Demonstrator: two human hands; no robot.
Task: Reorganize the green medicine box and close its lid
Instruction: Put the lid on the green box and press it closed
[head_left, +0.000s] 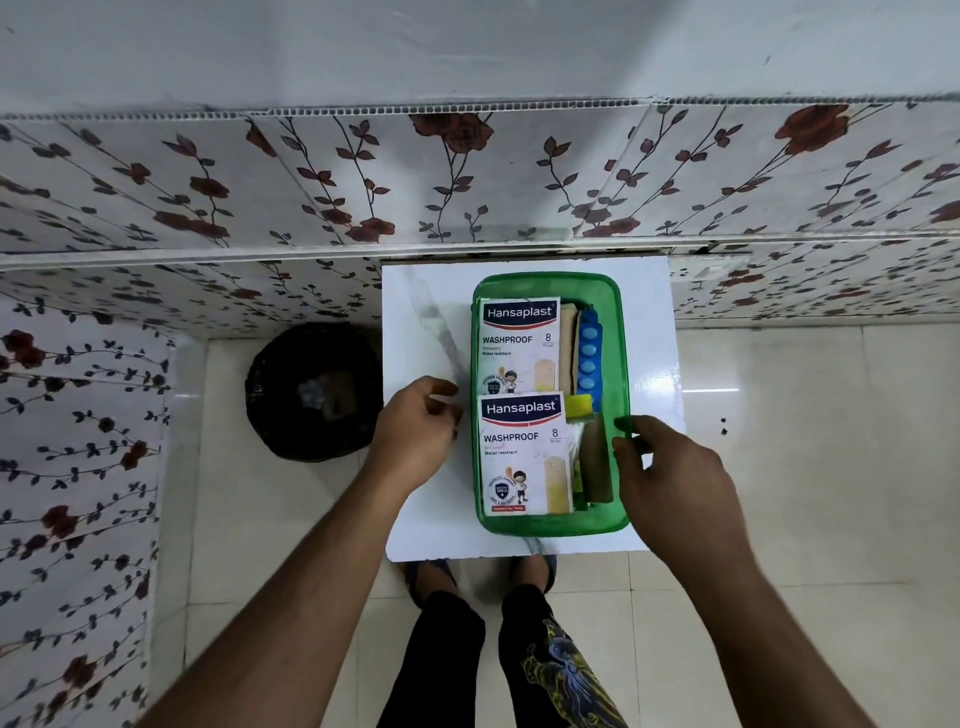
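The green medicine box (550, 527) stands open on a small white table (654, 332). Two Hansaplast plaster cartons, the far one (521, 343) and the near one (522, 452), fill its left side. On the right lie a blue blister strip (588, 353), a beige bandage (569, 338), a yellow-capped item (579, 406) and a brown roll (596, 470). My left hand (415, 434) is left of the box, fingers curled on the edge of a clear lid (434, 325) that lies on the table. My right hand (670, 467) hovers at the box's right rim, fingers apart, fingertips touching or nearly touching it.
A black-lined bin (314, 389) sits on the tiled floor left of the table. A flower-patterned wall (467, 176) runs behind the table and along the left side. My feet (483, 571) stand under the table's near edge.
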